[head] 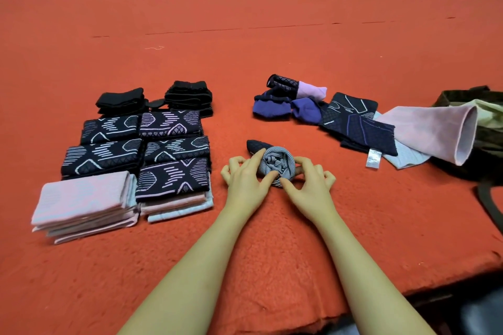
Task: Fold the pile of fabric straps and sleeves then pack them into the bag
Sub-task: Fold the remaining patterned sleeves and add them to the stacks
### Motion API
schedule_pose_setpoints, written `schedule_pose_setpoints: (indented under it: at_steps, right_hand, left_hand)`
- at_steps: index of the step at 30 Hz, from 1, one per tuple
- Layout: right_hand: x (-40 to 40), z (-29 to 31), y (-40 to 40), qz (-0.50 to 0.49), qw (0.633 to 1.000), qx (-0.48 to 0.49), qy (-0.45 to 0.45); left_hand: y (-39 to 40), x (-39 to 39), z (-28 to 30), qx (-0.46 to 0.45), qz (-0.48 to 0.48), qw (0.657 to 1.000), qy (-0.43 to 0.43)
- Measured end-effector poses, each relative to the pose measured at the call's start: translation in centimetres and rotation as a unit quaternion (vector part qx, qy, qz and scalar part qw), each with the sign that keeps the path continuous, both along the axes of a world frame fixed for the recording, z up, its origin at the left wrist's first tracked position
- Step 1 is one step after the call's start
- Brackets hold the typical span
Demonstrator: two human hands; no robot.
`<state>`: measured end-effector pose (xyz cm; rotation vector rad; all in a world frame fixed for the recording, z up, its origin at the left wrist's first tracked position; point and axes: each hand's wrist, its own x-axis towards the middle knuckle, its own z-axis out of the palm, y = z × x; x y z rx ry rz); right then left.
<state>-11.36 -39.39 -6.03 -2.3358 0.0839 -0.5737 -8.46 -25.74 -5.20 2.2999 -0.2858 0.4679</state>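
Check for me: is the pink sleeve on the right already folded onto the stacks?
No, the pink sleeve lies unfolded beside the bag.

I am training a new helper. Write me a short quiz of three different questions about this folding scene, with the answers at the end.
1. True or false: both hands hold the rolled striped sleeve.
2. On which side of the person do the folded stacks lie?
3. Multiple choice: the pink sleeve near the bag is A) folded on a stack, B) lying loose and unfolded, C) in a hand.

Key
1. True: the left hand and the right hand each have a grip on it.
2. On the left side.
3. B.
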Motion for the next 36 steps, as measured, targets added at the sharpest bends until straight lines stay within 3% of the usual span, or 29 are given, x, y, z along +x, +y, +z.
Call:
schedule_pose_setpoints:
  at_steps: [3, 6, 12, 17, 21, 26, 29, 32, 36]
  right_hand:
    - [-0.1, 0.0, 0.0, 0.015, 0.999, 0.024, -0.034]
    - [0.2, -0.2, 0.2, 0.004, 0.998, -0.016, -0.055]
    - [0.1, -0.4, 0.5, -0.105, 0.983, -0.113, -0.102]
    - [0.1, -0.5, 0.2, -0.102, 0.990, -0.081, -0.062]
    - [-0.4, -0.2, 0.2, -0.008, 0.994, -0.018, -0.108]
    - [-0.5, 0.0, 0.4, -0.038, 0.988, 0.000, -0.152]
    - [-0.4, -0.2, 0.3, -0.003, 0.991, 0.001, -0.131]
    - [-0.1, -0.5, 0.3, 0.041, 0.991, -0.068, -0.111]
    - [-0.2, -0.4, 0.2, 0.036, 0.990, -0.086, -0.104]
  left_hand:
    - [-0.2, 0.5, -0.3, -0.027, 0.015, 0.999, -0.027]
    - [0.0, 0.9, -0.9, -0.022, 0.020, 0.999, -0.021]
    - [-0.3, 0.7, -0.9, -0.036, 0.017, 0.994, -0.100]
    - [-0.4, 0.7, -1.2, 0.002, -0.011, 0.994, -0.110]
    - [0.2, 0.2, -1.1, -0.029, -0.058, 0.994, -0.088]
    - [0.2, -0.2, -0.7, -0.052, -0.016, 0.993, -0.105]
    - [0.5, -0.3, -0.2, -0.017, -0.020, 0.997, -0.068]
    - [1.4, 0.1, -0.1, 0.077, -0.063, 0.995, -0.017]
    - [2.1, 1.1, 0.7, 0.115, -0.097, 0.988, -0.038]
